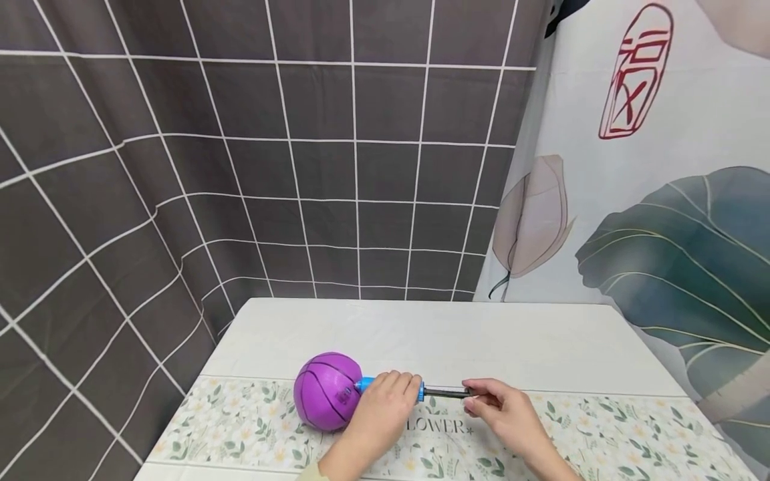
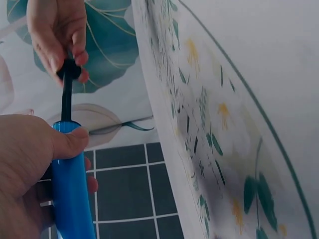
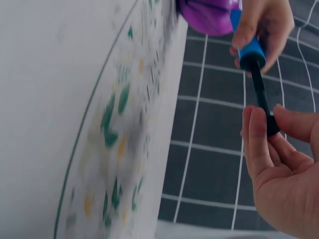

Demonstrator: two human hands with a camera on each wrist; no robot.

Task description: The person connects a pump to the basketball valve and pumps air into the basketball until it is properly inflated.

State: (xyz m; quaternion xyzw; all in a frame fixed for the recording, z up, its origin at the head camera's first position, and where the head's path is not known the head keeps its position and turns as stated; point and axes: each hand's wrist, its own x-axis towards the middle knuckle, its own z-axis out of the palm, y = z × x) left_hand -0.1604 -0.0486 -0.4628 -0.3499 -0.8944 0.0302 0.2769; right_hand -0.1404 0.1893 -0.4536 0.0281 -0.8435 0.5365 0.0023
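Blue pump [image 2: 75, 199] within left hand's fingers [image 1: 395, 383]

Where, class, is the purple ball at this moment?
In the head view, the purple ball is low and left of centre, beside the left hand, at the end of the blue pump farthest from the right hand.

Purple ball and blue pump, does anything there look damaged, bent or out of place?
Nothing stands out. The purple ball looks round, with no visible dent. The left hand grips the blue pump, and its black rod looks straight up to the black handle in the right hand. Whether the pump's tip sits properly, I can't tell.
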